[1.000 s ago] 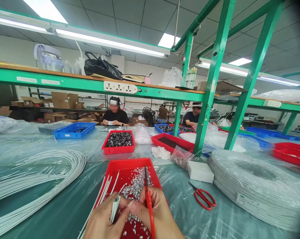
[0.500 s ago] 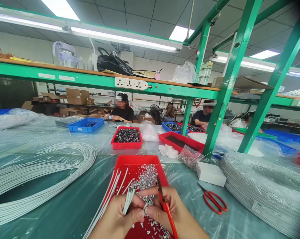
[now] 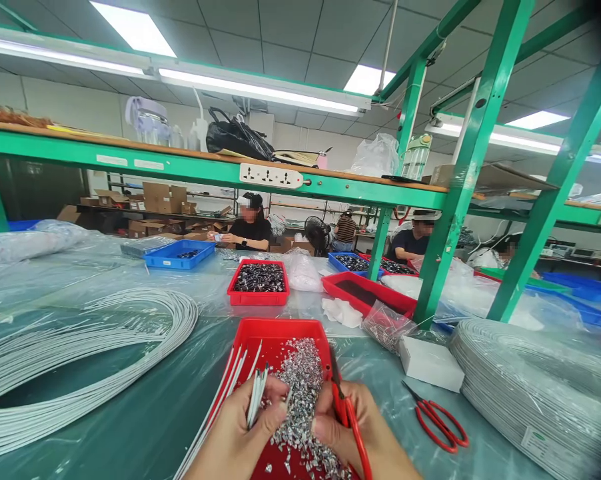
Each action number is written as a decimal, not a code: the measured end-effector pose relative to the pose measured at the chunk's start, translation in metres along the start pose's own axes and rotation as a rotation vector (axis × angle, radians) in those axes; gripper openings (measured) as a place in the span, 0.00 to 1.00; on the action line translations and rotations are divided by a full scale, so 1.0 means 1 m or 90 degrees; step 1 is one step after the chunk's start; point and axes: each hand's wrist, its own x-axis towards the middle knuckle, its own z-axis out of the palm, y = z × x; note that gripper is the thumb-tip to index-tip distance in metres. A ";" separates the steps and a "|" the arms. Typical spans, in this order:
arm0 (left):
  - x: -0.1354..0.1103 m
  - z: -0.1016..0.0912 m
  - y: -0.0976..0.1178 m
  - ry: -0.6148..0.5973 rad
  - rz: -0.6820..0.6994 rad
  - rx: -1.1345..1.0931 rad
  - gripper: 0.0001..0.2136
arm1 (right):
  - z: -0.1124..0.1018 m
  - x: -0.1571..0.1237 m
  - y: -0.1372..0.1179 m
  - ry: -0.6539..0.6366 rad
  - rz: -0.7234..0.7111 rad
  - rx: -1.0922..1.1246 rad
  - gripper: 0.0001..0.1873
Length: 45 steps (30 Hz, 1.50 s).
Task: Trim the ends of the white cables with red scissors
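Note:
My left hand (image 3: 240,427) is closed round a bunch of thin white wires (image 3: 254,397) whose ends stick up above my fingers. My right hand (image 3: 353,433) grips red-handled scissors (image 3: 348,413), blades pointing up and away. Both hands hover over a red tray (image 3: 273,333) holding a heap of small silvery metal pieces (image 3: 300,393). More white wires lie across the tray's left rim. The two hands are a little apart over the heap.
A big white cable coil (image 3: 80,347) lies to the left, another coil (image 3: 540,380) to the right. A second pair of red scissors (image 3: 438,420) and a white box (image 3: 430,363) sit right of the tray. Red and blue trays and seated workers are beyond, behind green posts (image 3: 460,167).
My hands, touching over the heap before, have drawn slightly apart. The scissors have tilted and moved right. The camera has turned a little to the left and down.

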 end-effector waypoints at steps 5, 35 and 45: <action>-0.001 0.001 0.001 0.000 -0.083 -0.124 0.26 | -0.006 0.008 0.009 0.024 -0.004 -0.218 0.13; -0.008 0.003 0.023 0.008 -0.059 -0.021 0.23 | -0.013 -0.019 -0.033 -0.071 0.152 -0.108 0.15; -0.008 0.008 0.021 0.071 -0.067 -0.044 0.10 | -0.014 -0.023 -0.031 -0.100 0.021 -0.337 0.24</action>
